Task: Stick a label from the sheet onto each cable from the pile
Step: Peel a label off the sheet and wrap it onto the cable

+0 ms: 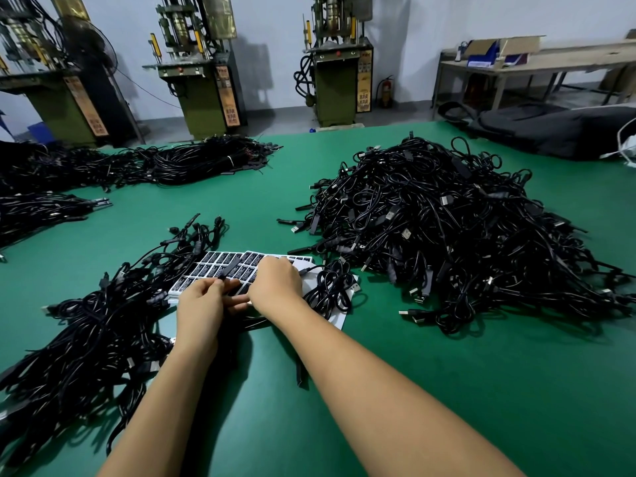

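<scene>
- Currently, the step in hand appears to be label pick-up: both hands work over the label sheet (237, 270), which lies flat on the bench (378, 390) directly under the fingers.
- The left hand (203, 304) pinches the thin end of a black cable part (230, 268), which slants up and away from the fingers across the rows of labels.
- The right hand (275, 282) rests knuckles-up on the sheet, just right of the left hand and nearly touching it. Its fingertips are hidden beneath the hand, so whether they grip a label cannot be told.
- A coiled cable (332, 287) lies on the sheet just right of the right hand.
- Judged next move: peel one label free with the right hand, then press it onto the part held in the left hand. This calls for a fine fingertip pinch and a steady hold on the cable.
- The large pile (447, 228) of loose black cables sits to the right of and beyond the hands, well apart from the sheet. It is judged to be the unlabelled stock.
- A second heap of cables (96, 339) lies left of the left hand, touching the sheet's left edge. It is probably finished work, though no labels can be made out there.
- Tied bundles (206, 160) lie far beyond the hands on the left.
- The bench has a green mat surface.
- Beyond it stand three green machines (203, 74) against a pale wall, with a wooden table (537, 63) at the far right.
</scene>
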{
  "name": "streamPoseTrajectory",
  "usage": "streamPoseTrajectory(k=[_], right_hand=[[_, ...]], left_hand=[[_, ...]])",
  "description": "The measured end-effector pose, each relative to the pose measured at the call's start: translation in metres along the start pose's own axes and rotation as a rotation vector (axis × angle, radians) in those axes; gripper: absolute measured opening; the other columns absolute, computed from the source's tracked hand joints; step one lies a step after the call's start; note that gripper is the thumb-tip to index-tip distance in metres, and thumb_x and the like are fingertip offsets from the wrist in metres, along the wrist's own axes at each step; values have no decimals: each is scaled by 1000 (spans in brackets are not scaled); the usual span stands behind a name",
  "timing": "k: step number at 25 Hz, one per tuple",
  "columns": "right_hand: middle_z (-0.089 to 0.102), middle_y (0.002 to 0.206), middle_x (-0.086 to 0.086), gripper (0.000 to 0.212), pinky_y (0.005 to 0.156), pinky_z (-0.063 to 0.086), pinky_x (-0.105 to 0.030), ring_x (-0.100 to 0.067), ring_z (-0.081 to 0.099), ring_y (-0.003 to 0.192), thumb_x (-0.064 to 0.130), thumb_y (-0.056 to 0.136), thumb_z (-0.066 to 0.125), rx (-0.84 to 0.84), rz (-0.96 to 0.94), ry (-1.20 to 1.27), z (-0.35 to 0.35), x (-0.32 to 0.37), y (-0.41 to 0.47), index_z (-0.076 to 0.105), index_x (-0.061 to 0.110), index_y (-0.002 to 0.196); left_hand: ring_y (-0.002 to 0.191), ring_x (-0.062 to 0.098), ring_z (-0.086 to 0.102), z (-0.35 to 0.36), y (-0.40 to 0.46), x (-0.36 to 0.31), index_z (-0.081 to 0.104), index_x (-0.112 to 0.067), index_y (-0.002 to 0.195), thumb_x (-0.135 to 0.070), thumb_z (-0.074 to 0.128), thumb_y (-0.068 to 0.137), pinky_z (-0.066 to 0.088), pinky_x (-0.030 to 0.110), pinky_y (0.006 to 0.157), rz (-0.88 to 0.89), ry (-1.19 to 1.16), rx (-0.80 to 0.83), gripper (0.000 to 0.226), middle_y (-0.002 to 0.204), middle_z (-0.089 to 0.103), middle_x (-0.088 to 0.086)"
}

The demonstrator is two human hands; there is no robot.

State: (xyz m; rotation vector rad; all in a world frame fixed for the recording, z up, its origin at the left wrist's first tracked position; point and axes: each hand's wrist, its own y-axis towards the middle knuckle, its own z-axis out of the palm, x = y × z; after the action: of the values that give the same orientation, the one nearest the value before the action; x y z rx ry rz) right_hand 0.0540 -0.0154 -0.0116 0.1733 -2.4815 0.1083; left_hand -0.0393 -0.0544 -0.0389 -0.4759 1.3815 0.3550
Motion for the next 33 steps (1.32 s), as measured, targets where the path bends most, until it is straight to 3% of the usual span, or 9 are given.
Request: streamPoseTrajectory(k=[4,9,14,22,27,33], right_hand=[[60,118,-17,16,84,47,-34,-34,57,109,7,86,59,3,7,11,-2,2,1,64,5,102],[54,124,-17,24,93,44,-38,-35,49,117,11,90,56,22,-60,-75,0,0,-3,60,6,113],[53,127,-18,29,94,42,-39,-36,47,120,16,92,58,-2,-121,-126,4,1,-7,57,7,119],[57,120,-18,20,81,45,-35,-35,56,109,9,89,53,-17,10,-38,-3,8,-6,63,6,106],[57,122,-19,22,85,45,-36,-36,55,111,8,89,52,0,-3,-55,-2,9,-7,63,5,108],[54,123,-17,20,88,43,-38,-35,50,115,12,90,56,19,-78,-118,-1,4,-6,61,7,109]], left_hand=[[56,17,70,-1,-1,-1,53,7,105,-5,39,101,55,25,48,-3,15,12,19,101,65,17],[62,21,70,-1,0,-1,54,3,101,-6,40,101,56,27,50,-14,39,7,17,105,67,17],[58,22,68,-2,1,0,53,8,109,-6,39,100,57,44,64,-24,69,12,22,107,66,21],[45,10,63,0,-3,-3,54,8,104,-5,39,101,50,21,41,13,73,16,20,97,64,17],[43,10,62,0,-2,-2,54,13,109,-5,39,100,49,21,40,18,76,20,24,89,64,14],[49,13,66,-1,0,-1,54,11,110,-5,39,100,52,23,43,17,60,23,23,102,66,19]])
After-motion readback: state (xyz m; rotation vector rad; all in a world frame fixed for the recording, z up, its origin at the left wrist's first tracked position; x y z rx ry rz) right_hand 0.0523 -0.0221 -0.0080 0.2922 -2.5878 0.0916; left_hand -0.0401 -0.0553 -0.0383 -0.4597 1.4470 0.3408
